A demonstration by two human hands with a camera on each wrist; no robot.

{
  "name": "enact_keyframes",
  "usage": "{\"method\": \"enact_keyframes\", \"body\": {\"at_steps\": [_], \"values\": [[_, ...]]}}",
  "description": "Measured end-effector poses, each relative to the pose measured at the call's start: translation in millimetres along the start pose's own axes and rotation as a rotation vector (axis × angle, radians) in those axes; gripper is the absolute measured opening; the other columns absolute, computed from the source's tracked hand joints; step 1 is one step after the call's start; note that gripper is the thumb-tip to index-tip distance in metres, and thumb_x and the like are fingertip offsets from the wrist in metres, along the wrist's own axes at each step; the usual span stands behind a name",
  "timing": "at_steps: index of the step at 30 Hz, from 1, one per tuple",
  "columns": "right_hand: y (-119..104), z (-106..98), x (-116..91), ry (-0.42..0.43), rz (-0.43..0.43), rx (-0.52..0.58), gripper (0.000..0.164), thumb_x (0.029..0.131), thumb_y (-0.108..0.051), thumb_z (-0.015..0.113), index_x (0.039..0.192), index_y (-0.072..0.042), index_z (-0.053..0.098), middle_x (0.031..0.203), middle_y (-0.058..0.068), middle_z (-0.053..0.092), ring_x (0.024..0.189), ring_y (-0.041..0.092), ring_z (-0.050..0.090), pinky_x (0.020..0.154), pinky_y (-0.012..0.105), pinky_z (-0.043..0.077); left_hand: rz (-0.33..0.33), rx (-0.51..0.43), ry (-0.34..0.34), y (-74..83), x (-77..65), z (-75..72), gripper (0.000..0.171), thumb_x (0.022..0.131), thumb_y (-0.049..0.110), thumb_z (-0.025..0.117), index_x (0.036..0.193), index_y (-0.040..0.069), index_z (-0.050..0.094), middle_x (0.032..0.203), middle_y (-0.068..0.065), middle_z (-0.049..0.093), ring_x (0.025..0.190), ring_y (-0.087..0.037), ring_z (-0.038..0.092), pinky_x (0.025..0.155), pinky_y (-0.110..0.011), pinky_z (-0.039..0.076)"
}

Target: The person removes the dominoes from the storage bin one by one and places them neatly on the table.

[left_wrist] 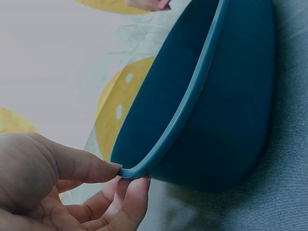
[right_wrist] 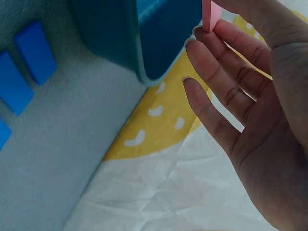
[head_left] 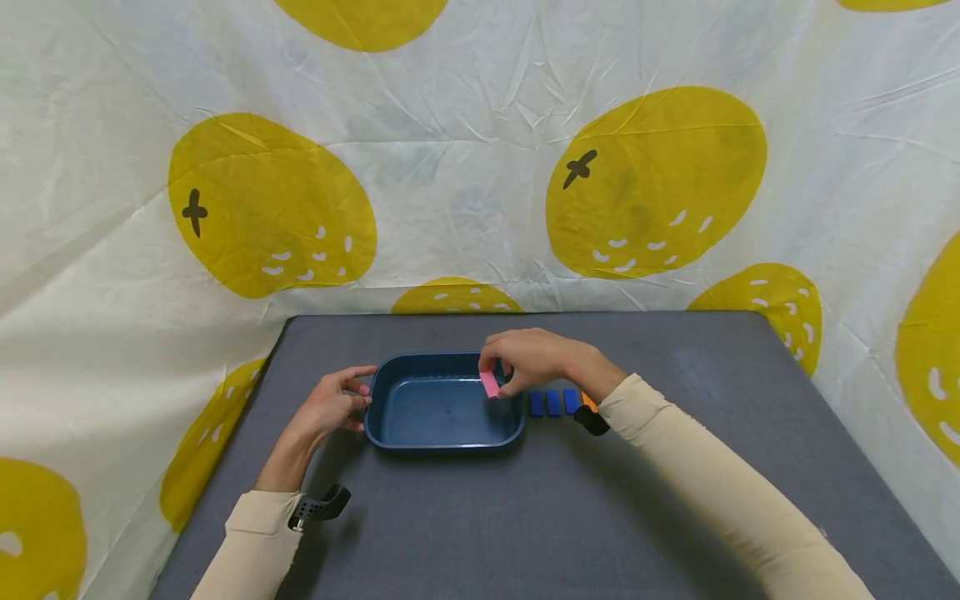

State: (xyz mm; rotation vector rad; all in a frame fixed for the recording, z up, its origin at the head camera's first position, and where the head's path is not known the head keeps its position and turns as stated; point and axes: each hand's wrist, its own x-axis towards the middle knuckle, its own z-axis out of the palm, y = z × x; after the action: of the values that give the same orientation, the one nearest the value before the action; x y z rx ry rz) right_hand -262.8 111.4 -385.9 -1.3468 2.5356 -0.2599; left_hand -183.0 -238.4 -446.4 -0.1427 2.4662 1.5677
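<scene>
A dark blue plastic tub (head_left: 446, 447) with rounded corners stands on the table; in the head view its visible floor is bare. My left hand (head_left: 328, 406) pinches the tub's left rim, thumb on one side and fingertips on the other, as the left wrist view (left_wrist: 132, 172) shows. Above the tub's right end, my right hand (head_left: 536, 357) holds a small pink block (head_left: 489, 384) between thumb and fingers. In the right wrist view only part of this pink block (right_wrist: 210, 14) shows, and the other fingers are spread loosely.
Right of the tub lies a row of blue blocks (head_left: 553, 403), with an orange piece (head_left: 588, 402) partly hidden behind the right wrist. The grey table (head_left: 465, 533) ends at a white cloth (head_left: 465, 192) with yellow fruit shapes. A dark band (head_left: 321, 505) circles the left wrist.
</scene>
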Motion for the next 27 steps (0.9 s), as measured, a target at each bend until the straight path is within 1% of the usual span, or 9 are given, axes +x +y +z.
{"method": "enact_keyframes", "body": {"at_steps": [5,8,15,27], "values": [[8.1,-2.7,-14.0,0.026,0.012,0.057,0.035,0.087,-0.035,0.08,0.118,-0.024,0.069,0.112,-0.011,0.061,0.099,0.019,0.063,0.08,0.031,0.051,0.001,0.001,-0.003,-0.1,0.8,-0.5,0.056,0.097,-0.007,0.055,0.15,0.007,0.047,0.115,-0.02,0.049,0.088,-0.026,0.058,0.061,-0.039,0.06],[14.0,-3.4,-22.2,0.039,0.028,0.087,0.036,0.087,-0.034,0.08,0.119,-0.024,0.069,0.114,-0.011,0.062,0.1,0.018,0.064,0.082,0.032,0.052,0.0,-0.001,-0.005,0.0,1.5,-0.6,0.056,0.097,-0.007,0.056,0.15,0.007,0.047,0.114,-0.02,0.049,0.088,-0.026,0.057,0.061,-0.038,0.06],[29.9,-2.7,-40.5,0.057,0.055,0.108,0.038,0.086,-0.034,0.081,0.12,-0.021,0.068,0.118,-0.009,0.063,0.101,0.016,0.065,0.088,0.035,0.053,-0.004,-0.003,-0.008,-0.1,2.6,-1.0,0.056,0.097,-0.007,0.056,0.15,0.007,0.048,0.114,-0.019,0.048,0.089,-0.026,0.057,0.061,-0.039,0.06],[57.1,8.1,-74.9,0.094,0.163,0.143,0.038,0.089,-0.03,0.079,0.124,-0.021,0.068,0.121,-0.007,0.063,0.103,0.017,0.063,0.089,0.038,0.054,0.002,-0.007,-0.008,-0.3,0.4,-1.8,0.055,0.097,-0.007,0.056,0.15,0.006,0.048,0.111,-0.018,0.049,0.088,-0.026,0.057,0.062,-0.041,0.06]]}}
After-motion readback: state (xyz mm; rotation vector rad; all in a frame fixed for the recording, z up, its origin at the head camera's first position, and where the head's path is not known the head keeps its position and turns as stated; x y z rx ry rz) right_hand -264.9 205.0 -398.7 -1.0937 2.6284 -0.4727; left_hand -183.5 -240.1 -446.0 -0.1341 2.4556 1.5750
